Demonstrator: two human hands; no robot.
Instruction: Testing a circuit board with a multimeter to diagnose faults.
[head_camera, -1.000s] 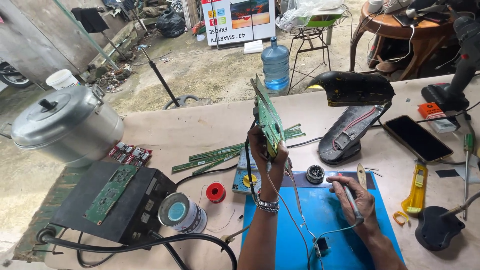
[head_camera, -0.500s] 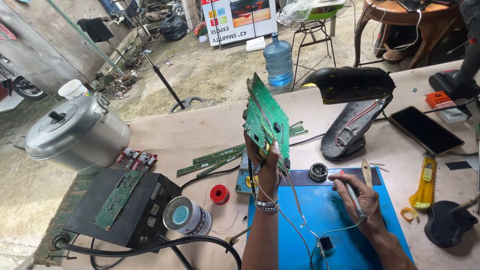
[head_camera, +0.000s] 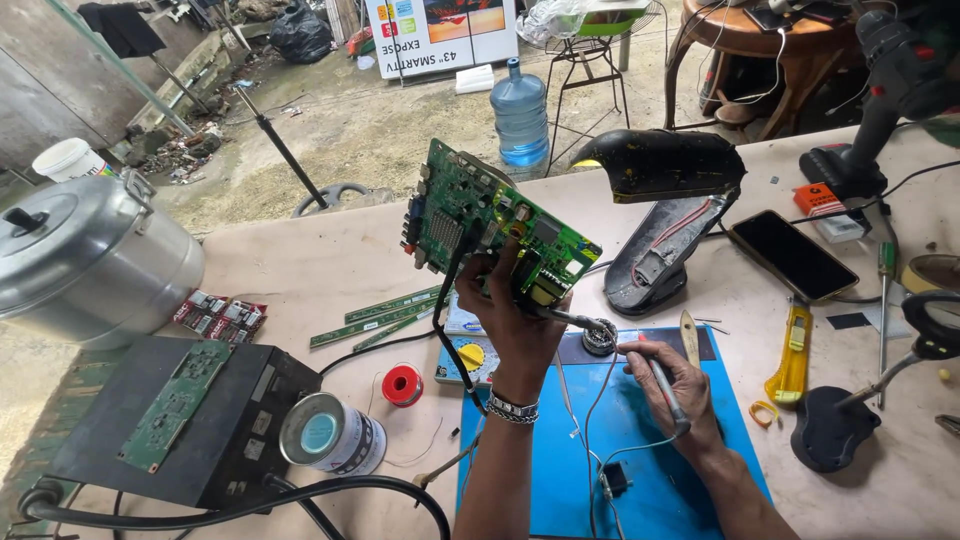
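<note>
Your left hand (head_camera: 515, 320) held the flat green circuit board (head_camera: 490, 228) tilted above the pale table (head_camera: 300, 270), fingers closed on its lower edge. Your right hand (head_camera: 672, 378) gripped a slim metal-tipped soldering iron (head_camera: 655, 375) over the smooth blue mat (head_camera: 545, 480), its tip near the board.

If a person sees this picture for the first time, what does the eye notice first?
First, the green circuit board, held raised and tilted in the left hand over the middle of the table. Just below it, the right hand holds a soldering iron above the blue mat. At the far left stands a large silver pot.
</note>
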